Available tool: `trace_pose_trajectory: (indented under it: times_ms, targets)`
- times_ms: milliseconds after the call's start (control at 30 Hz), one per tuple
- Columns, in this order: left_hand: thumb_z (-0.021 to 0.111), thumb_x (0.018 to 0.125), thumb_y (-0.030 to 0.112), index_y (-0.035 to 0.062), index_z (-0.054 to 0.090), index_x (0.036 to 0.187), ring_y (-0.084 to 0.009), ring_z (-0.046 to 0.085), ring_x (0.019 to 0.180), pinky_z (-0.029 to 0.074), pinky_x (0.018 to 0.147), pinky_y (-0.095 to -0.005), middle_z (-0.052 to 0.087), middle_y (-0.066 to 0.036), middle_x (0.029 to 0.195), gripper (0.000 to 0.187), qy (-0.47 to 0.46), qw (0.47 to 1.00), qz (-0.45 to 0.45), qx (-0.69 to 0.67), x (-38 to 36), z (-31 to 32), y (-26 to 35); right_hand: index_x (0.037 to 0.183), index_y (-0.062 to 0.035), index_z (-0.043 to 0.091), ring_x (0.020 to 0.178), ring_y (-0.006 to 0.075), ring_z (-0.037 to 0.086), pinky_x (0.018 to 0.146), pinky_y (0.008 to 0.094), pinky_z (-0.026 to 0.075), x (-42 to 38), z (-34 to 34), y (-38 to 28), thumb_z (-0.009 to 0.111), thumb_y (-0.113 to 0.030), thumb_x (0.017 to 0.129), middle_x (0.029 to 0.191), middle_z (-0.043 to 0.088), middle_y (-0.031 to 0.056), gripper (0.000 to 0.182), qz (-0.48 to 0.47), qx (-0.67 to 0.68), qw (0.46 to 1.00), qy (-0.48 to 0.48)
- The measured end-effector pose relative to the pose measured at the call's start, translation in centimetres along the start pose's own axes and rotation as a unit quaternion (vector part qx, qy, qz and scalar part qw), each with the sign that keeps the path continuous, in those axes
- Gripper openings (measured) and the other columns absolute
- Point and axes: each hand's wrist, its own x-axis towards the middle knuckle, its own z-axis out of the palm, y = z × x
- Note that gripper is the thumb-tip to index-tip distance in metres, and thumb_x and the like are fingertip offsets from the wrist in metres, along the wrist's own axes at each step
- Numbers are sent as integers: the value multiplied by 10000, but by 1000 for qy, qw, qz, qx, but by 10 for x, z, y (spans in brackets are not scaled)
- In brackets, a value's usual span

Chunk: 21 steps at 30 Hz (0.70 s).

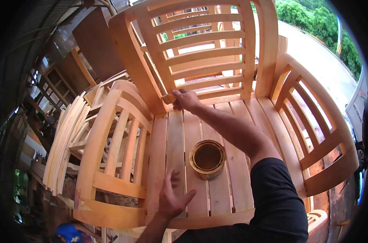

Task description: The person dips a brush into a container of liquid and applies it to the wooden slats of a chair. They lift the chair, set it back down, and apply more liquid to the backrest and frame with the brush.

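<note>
A slatted wooden armchair (176, 133) fills the middle of the view. My right hand (185, 100) reaches across its seat to the lower left corner of the backrest (204, 59). Its fingers are closed against the wood there; a small brownish piece shows at the fingertips, and I cannot tell what it is. My left hand (172, 196) hovers over the front left of the seat slats, fingers apart and holding nothing. Between my arms, an open round can (207, 160) with brown contents and a stained rim stands on the slats, just right of my left hand.
Slatted armrests (111, 150) rise on both sides of the seat. Long pale wood strips (66, 141) are stacked at the left. Behind the backrest stands more slatted furniture. A person in a blue shirt (70, 231) is at the lower left. A paved road (305, 44) runs outside.
</note>
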Motion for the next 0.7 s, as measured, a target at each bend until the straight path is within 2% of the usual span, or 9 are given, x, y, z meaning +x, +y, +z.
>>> trace_pose_trajectory:
  times_ms: [67, 133, 200, 267, 367, 467, 567, 600, 700]
  targets:
    - [921, 763, 338, -44, 238, 1576, -328, 569, 1298, 480, 1074, -447, 520, -224, 1465, 1129, -13, 1000, 22, -14, 25, 15, 5, 1173, 32, 685, 623, 180, 720, 558, 296, 581, -13, 5, 3, 624, -390, 1050, 802, 711, 124, 443, -33, 17, 999, 27]
    - [943, 729, 371, -50, 191, 1587, -349, 537, 1346, 444, 1125, -445, 503, -210, 1491, 1217, -24, 998, 54, -9, 45, 30, 5, 1170, 17, 694, 609, 161, 705, 548, 299, 572, -23, 11, -2, 659, -364, 1038, 790, 701, 108, 405, -70, 41, 996, 43]
    - [962, 694, 393, -41, 187, 1587, -353, 522, 1372, 418, 1157, -438, 505, -193, 1498, 1259, -36, 998, 45, -5, 57, 43, 8, 1173, 13, 693, 605, 158, 700, 546, 298, 570, -25, 11, -9, 678, -342, 1030, 785, 698, 103, 383, -67, 55, 996, 35]
    - [979, 660, 403, -15, 228, 1575, -339, 524, 1374, 402, 1171, -427, 525, -172, 1487, 1255, -47, 999, -1, -1, 66, 52, 12, 1172, 5, 692, 612, 159, 704, 556, 299, 578, -28, 8, -15, 694, -294, 1022, 763, 694, 96, 334, -72, 43, 996, 26]
    - [983, 646, 394, 35, 314, 1532, -300, 574, 1333, 451, 1131, -419, 586, -153, 1420, 1167, -135, 991, 4, 11, 76, 53, 11, 1183, -7, 681, 641, 192, 727, 561, 314, 597, -22, 1, -11, 665, -260, 1029, 813, 717, 122, 297, -71, 44, 996, 19]
    - [961, 675, 366, 66, 460, 1433, -279, 644, 1234, 514, 1059, -419, 652, -133, 1324, 957, -85, 996, 35, -16, 75, 57, 10, 1175, 1, 690, 640, 173, 725, 570, 301, 591, -26, -6, -22, 649, -232, 1015, 807, 720, 114, 286, -79, 1, 997, 24]
    - [938, 701, 351, 44, 557, 1350, -283, 680, 1163, 557, 992, -417, 678, -131, 1271, 813, -63, 993, 70, -73, 71, 47, 23, 1158, 6, 698, 612, 157, 699, 565, 292, 573, -33, -14, -40, 647, -256, 1006, 773, 704, 93, 307, -101, -17, 995, 16]
    - [927, 719, 328, 32, 602, 1299, -270, 681, 1156, 560, 987, -404, 687, -129, 1250, 728, -34, 996, 75, -18, 63, 48, 15, 1157, 7, 698, 602, 154, 690, 562, 289, 567, -36, -21, -46, 647, -260, 1007, 760, 697, 88, 310, -105, -13, 994, 6]
    - [930, 720, 320, 23, 585, 1322, -254, 696, 1135, 565, 979, -384, 696, -126, 1234, 755, 8, 995, 71, -64, 25, 8, -8, 1120, 10, 691, 575, 137, 657, 549, 284, 548, -43, -27, -55, 645, -280, 1016, 725, 676, 75, 312, -124, -15, 992, 7]
